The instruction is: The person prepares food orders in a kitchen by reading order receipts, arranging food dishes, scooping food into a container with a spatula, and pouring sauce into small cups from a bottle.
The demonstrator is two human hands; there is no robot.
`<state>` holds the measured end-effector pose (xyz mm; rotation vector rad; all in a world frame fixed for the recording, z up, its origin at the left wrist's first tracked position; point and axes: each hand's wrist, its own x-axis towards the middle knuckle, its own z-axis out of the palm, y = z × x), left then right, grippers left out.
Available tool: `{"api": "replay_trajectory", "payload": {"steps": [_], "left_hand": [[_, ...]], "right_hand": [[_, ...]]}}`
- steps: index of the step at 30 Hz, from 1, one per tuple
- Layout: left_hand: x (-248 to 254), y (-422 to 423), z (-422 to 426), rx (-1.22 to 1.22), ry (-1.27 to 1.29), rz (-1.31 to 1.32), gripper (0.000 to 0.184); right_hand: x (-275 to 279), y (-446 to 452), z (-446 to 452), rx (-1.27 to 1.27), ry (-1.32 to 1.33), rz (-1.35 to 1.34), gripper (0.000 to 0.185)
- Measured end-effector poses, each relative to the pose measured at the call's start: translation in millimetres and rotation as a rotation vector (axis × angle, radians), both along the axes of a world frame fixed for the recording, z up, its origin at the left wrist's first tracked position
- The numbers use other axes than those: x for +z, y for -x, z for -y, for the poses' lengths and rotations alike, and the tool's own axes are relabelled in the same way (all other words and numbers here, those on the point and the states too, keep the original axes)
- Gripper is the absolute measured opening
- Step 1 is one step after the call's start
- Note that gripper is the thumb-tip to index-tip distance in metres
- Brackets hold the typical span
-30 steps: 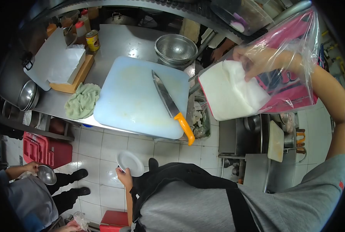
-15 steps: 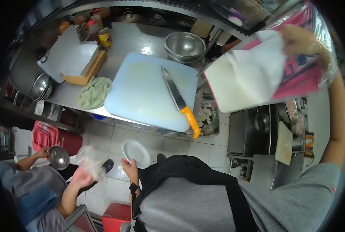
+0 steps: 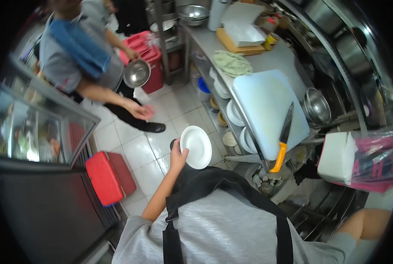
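Note:
My left hand (image 3: 177,157) grips the rim of a white oval plate (image 3: 197,147), held out in front of my body with its hollow side up. Nothing lies on the plate. My right forearm (image 3: 358,222) reaches toward the right edge, where the hand itself cannot be seen. Near that arm is a stack of white paper sheets (image 3: 335,157) in a pink and clear plastic bag (image 3: 374,156). A knife with an orange handle (image 3: 279,156) rests on the pale blue cutting board (image 3: 259,103), its handle overhanging the front edge.
A steel counter (image 3: 267,61) carries a green cloth (image 3: 232,64), an open cardboard box (image 3: 240,42) and metal bowls (image 3: 316,105). Stacked plates (image 3: 235,112) fill the shelf below. A co-worker (image 3: 79,57) stands left holding a metal bowl (image 3: 137,73). A red cooler (image 3: 110,178) sits behind.
My view has swung left toward the co-worker. The white plate has come up in my left hand. My right hand, earlier at the paper sheets, has left view.

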<state>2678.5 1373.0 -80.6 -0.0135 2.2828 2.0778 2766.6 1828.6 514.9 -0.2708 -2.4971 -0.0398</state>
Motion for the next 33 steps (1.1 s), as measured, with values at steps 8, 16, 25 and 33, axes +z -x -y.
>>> {"api": "replay_trajectory", "payload": {"steps": [8,16,25,33], "left_hand": [[48.8,-37.0,62.0,0.349,-0.261,0.166,0.049],[99.6,-7.6,144.2,0.553,-0.639,0.147,0.047],[112.0,64.9,254.9,0.562,-0.646,0.177,0.048],[120.9,153.4,288.9,0.450,-0.802,0.290,0.046]], "right_hand": [[-218.5,164.9,171.5,1.098,1.291,0.376,0.036],[-326.5,210.2,421.7,0.973,2.234,1.102,0.032],[-428.7,296.9,497.1,0.771,2.260,0.888,0.034],[-417.8,319.7,535.3,1.137,0.806,0.629,0.026]]}}
